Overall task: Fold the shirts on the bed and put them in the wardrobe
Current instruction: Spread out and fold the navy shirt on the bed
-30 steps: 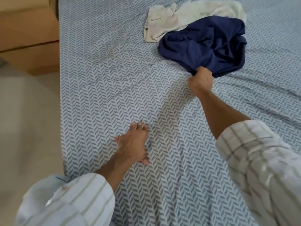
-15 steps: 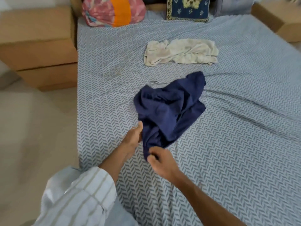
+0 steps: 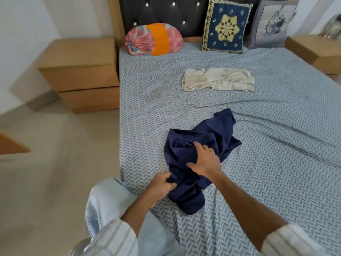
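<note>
Now left hand (image 3: 162,185) pinches navy shirt (image 3: 199,145); right hand (image 3: 204,161) rests on it, fingers spread.

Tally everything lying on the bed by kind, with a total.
Shirts: 2, the navy shirt gripped by the left hand with the right hand resting on it, and the cream shirt.
Pillows and cushions: 3, the pink-orange pillow, blue cushion, grey cushion.
Total: 5

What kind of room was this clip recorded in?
Most likely a home bedroom: a bed with a grey herringbone-patterned sheet, a dark tufted headboard with decorative cushions against it, and light wooden bedside cabinets on both sides.
</note>
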